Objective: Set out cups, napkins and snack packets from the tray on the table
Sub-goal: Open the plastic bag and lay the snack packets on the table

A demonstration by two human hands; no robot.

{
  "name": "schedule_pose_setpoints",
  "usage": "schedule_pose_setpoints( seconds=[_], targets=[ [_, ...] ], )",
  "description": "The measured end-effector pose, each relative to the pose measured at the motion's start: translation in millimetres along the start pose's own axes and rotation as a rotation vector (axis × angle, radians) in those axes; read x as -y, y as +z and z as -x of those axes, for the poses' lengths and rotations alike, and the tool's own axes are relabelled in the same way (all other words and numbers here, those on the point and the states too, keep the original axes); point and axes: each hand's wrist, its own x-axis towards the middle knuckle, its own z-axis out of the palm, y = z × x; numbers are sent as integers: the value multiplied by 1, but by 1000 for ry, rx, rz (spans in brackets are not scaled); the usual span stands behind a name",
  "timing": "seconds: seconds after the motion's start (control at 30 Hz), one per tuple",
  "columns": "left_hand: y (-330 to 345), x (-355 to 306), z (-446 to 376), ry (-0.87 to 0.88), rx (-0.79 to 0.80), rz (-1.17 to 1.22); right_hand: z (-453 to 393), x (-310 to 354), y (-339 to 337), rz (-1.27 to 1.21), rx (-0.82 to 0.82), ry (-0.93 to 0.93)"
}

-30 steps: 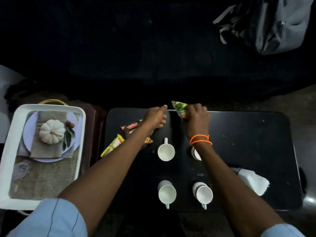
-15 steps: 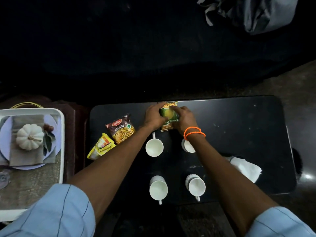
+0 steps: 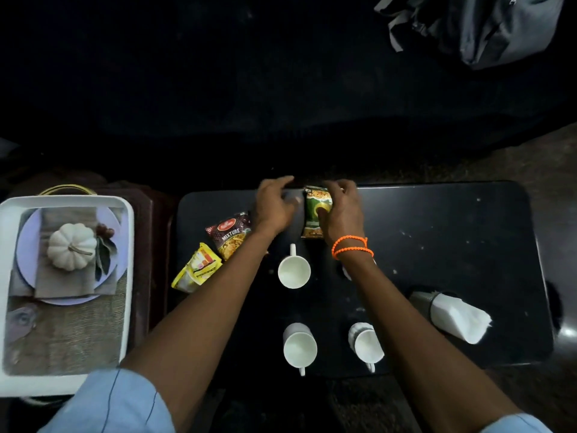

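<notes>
I see my two hands out over the far side of the black table (image 3: pixel 437 245). My right hand (image 3: pixel 342 210) rests on the green snack packet (image 3: pixel 316 214). Its fingers curl over the right edge of the packet and hold it. The packet lies flat on the table, near the far edge. An orange bead band (image 3: pixel 351 247) goes round my right wrist.

My left hand (image 3: pixel 274 204) is just beside the green packet, on its left. It does not touch the packet. Its fingers are bent loosely and hold nothing.

A dark red packet (image 3: pixel 229 234) lies on the table to the left of my left arm. A yellow packet (image 3: pixel 196 270) lies next to it, nearer to me, at the left edge of the table.

Four white cups are on the table. One cup (image 3: pixel 294 270) stands between my arms. One more cup (image 3: pixel 346 271) is mostly hidden under my right wrist. Two cups (image 3: pixel 299 348) (image 3: pixel 367 345) stand at the near edge.

A stack of white napkins (image 3: pixel 459 317) lies on the right side of the table, well apart from the cups.

The white tray (image 3: pixel 129 276) sits to the left of the table. In it are a plate (image 3: pixel 26 248) and a small white pumpkin (image 3: pixel 71 246) on a grey cloth.

A grey bag (image 3: pixel 487 26) lies far off at the top right.
</notes>
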Motion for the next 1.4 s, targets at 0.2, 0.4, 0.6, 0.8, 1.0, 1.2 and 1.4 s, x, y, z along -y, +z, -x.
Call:
schedule_pose_setpoints(
  seconds=[0.2,0.4,0.6,0.8,1.0,1.2,1.4],
  targets=[
    [-90,59,21,-255,-175,-353,7,72,48,-170,465,92],
    [-114,105,26,-350,139,-391,17,105,101,-102,559,181],
    [-100,107,19,-58,63,-139,4,95,95,-241,345,279],
    [-86,88,19,63,219,-257,-1,78,71,-97,244,141],
    [-77,91,13,128,167,-442,3,83,74,-43,344,-62],
    [-76,93,10,128,148,-377,5,84,85,-46,333,-32],
    [-71,94,15,93,134,-354,3,81,87,-30,319,-48]
  ],
)
